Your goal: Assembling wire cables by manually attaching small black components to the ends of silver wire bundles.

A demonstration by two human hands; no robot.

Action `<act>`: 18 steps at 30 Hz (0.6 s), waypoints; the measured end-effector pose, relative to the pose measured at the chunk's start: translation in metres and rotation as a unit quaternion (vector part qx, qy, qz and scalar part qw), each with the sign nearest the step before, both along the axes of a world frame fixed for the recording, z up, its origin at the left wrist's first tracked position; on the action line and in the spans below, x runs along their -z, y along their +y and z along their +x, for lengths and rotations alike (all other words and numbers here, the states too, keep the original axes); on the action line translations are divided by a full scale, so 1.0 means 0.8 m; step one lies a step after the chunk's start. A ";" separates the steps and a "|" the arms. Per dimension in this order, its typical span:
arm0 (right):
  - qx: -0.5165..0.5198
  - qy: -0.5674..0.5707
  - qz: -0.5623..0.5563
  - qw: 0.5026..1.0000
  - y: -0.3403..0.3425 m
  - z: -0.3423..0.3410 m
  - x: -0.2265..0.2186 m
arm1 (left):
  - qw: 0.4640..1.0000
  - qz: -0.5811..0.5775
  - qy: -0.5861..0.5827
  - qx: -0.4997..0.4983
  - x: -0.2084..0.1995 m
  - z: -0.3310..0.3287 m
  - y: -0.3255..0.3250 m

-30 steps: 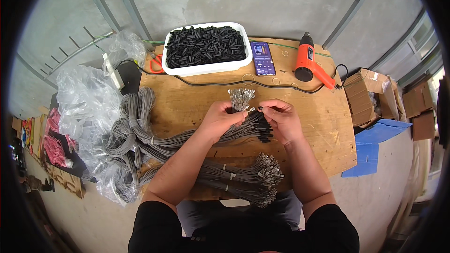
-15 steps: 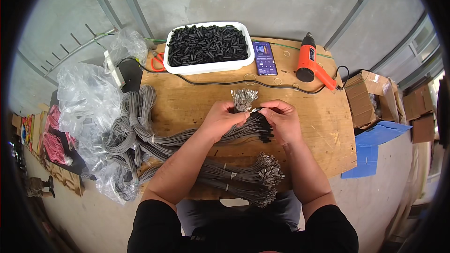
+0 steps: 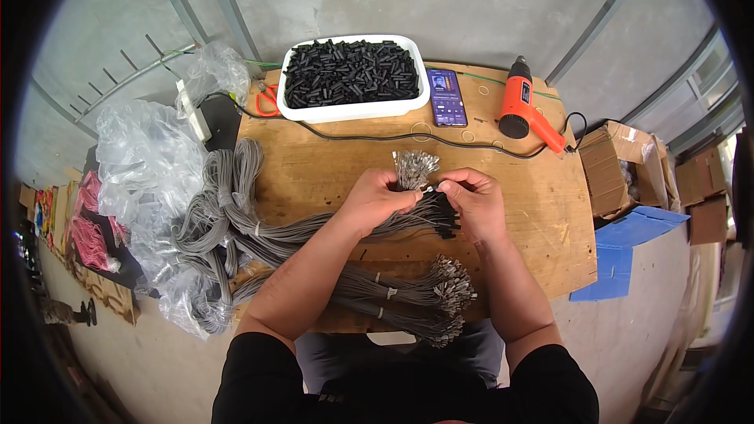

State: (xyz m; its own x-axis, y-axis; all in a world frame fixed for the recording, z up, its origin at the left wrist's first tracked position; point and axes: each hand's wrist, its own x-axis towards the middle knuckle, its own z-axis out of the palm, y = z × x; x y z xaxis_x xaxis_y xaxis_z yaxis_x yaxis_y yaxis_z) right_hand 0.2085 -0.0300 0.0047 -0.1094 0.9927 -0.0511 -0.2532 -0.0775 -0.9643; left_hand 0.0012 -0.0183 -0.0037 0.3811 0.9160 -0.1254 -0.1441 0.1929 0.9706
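My left hand (image 3: pixel 380 202) is closed round a bundle of grey cables (image 3: pixel 294 237), whose metal terminals (image 3: pixel 414 169) fan out above the fingers. One terminal (image 3: pixel 428 189) sticks out toward my right hand (image 3: pixel 473 199), which pinches something tiny at its tip, mostly covered by the fingers. Under the hands, several cable ends with black sleeves (image 3: pixel 447 224) lie on the wooden table (image 3: pixel 542 228). Nearer me rest more tied grey cable bundles (image 3: pixel 393 294) with bare metal terminals (image 3: pixel 454 286).
Behind the hands stands a white tub (image 3: pixel 353 114) of short black tubes (image 3: pixel 349 74). A phone (image 3: pixel 448 98) and an orange heat gun (image 3: pixel 520 102) lie to its right, red-handled scissors (image 3: pixel 268 100) to its left. A black cord (image 3: pixel 377 138) crosses the table. Plastic bags (image 3: pixel 149 165) cover the left side.
Both hands stay close together, with the fingertips meeting at the terminal. The dark bit seen earlier between the right fingertips is now less visible. The view has shifted slightly.
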 end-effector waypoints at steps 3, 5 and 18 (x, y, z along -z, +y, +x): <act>-0.003 -0.002 0.002 1.000 0.000 0.000 0.001 | 1.000 0.003 0.005 -0.001 -0.004 0.000 -0.002; -0.005 -0.002 0.000 1.000 0.000 0.000 0.001 | 1.000 0.003 0.006 0.005 -0.001 -0.001 0.000; -0.043 0.098 -0.081 0.991 0.009 0.015 0.000 | 1.000 -0.006 -0.022 0.001 0.002 -0.001 0.000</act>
